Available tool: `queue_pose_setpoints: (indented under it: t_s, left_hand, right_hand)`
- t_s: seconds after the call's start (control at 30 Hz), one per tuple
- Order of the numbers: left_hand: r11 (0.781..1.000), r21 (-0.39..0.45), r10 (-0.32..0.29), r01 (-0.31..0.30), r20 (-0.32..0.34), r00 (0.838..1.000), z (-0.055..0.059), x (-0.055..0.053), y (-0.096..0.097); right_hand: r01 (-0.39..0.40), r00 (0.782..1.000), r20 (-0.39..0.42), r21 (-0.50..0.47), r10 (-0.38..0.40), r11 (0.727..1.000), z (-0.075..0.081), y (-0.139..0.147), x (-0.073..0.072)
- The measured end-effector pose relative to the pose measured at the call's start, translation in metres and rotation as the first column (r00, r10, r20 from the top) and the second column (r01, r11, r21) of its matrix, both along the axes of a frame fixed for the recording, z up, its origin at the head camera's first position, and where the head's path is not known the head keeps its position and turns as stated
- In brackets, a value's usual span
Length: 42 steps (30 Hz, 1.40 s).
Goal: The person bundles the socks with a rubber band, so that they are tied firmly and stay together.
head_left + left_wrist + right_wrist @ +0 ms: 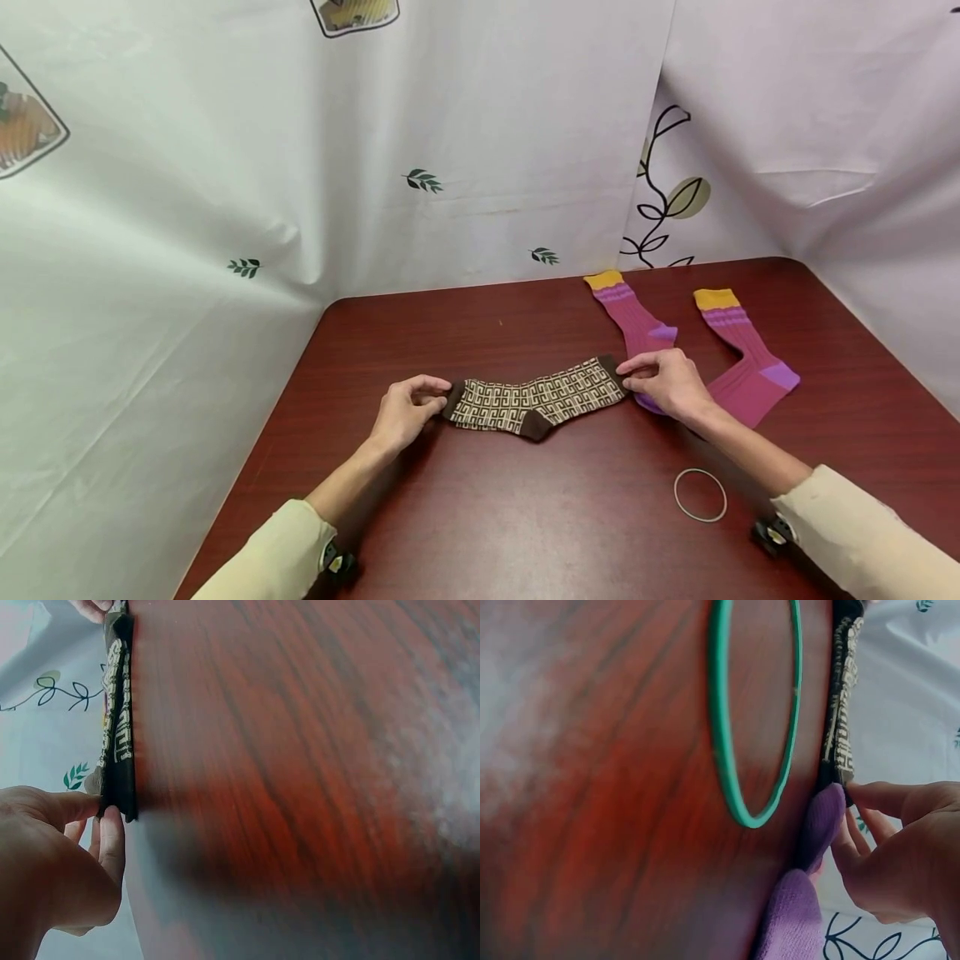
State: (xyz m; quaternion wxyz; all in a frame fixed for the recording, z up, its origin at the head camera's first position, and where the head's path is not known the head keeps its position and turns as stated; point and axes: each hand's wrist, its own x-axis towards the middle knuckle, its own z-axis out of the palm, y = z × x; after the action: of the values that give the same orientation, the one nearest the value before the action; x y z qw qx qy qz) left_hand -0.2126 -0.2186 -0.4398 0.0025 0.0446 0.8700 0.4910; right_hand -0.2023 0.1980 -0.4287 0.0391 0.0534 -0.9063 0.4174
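Observation:
A brown and cream sock [517, 402] with a geometric pattern is stretched sideways between both hands, its dark heel toward the near side. The left hand [405, 411] pinches its dark left end between thumb and fingers; the left wrist view shows this pinch at the sock's edge [120, 772]. At the other dark end, the right hand [667, 382] pinches the sock with thumb and fingertips. Behind and beside the right hand lie two magenta socks with yellow cuffs, one [626, 312] partly hidden by that hand, the other [746, 354] farther right.
A thin pale green ring [701, 495] lies on the dark red wooden table [510, 508], near the right forearm. Purple sock toes [791, 915] show beside the right hand in the right wrist view. White printed sheeting [480, 125] hangs behind and along the sides.

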Motion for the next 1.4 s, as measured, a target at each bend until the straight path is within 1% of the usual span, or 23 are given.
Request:
queue_pose_setpoints:
  t_s: [0.23, 0.53, 0.63, 0.73, 0.77, 0.87, 0.97, 1.03, 1.1, 1.17, 1.23, 1.4]
  left_hand:
    - [1.000, -0.009, -0.007, 0.007, 0.012, 1.000, -0.0006, -0.0012, 0.0002]
    - [0.999, -0.017, -0.039, 0.040, 0.047, 0.998, 0.0005, -0.0030, 0.0009]
    - [0.998, -0.025, -0.051, 0.052, 0.052, 0.997, 0.0007, -0.0037, 0.0007]
    - [0.998, -0.029, -0.047, 0.048, 0.055, 0.997, 0.0011, -0.0036, 0.0012]
    - [0.998, -0.044, -0.045, 0.047, 0.042, 0.998, 0.0012, -0.0036, 0.0016]
    - [0.993, -0.106, -0.051, 0.048, -0.029, 0.998, 0.0012, -0.0034, 0.0037]
    - [0.984, -0.165, -0.080, 0.060, -0.116, 0.990, 0.0010, -0.0031, 0.0064]
    - [0.981, -0.180, -0.100, 0.072, -0.149, 0.984, 0.0007, -0.0031, 0.0079]
    - [0.976, -0.203, -0.108, 0.072, -0.173, 0.979, 0.0004, -0.0029, 0.0087]
    - [0.971, -0.232, -0.106, 0.061, -0.185, 0.977, -0.0004, -0.0031, 0.0089]
    - [0.965, -0.257, -0.100, 0.051, -0.184, 0.978, -0.0013, -0.0031, 0.0086]
    - [0.957, -0.289, -0.088, 0.039, -0.160, 0.983, -0.0030, -0.0028, 0.0079]
  right_hand:
    - [-0.010, 1.000, -0.018, 0.034, 0.011, 0.999, -0.0013, -0.0002, -0.0005]
    - [-0.033, 0.998, -0.050, 0.077, 0.037, 0.996, -0.0026, -0.0016, -0.0044]
    - [-0.034, 0.998, -0.056, 0.083, 0.039, 0.996, -0.0026, -0.0015, -0.0043]
    - [-0.024, 0.998, -0.052, 0.074, 0.028, 0.997, -0.0031, -0.0008, -0.0039]
    - [-0.021, 0.998, -0.049, 0.069, 0.025, 0.997, -0.0033, -0.0003, -0.0037]
    - [-0.010, 0.999, -0.039, 0.054, 0.012, 0.998, -0.0041, 0.0014, -0.0029]
    - [-0.008, 1.000, -0.029, 0.050, 0.009, 0.999, -0.0048, 0.0031, -0.0018]
    - [-0.005, 1.000, -0.023, 0.054, 0.006, 0.999, -0.0051, 0.0037, -0.0011]
    - [-0.006, 1.000, -0.020, 0.056, 0.007, 0.998, -0.0050, 0.0033, -0.0005]
    - [-0.010, 1.000, -0.022, 0.056, 0.011, 0.998, -0.0051, 0.0028, -0.0002]
    - [-0.015, 0.999, -0.029, 0.052, 0.016, 0.999, -0.0051, 0.0020, -0.0007]
    - [-0.029, 0.998, -0.056, 0.061, 0.033, 0.998, -0.0050, 0.0004, -0.0021]
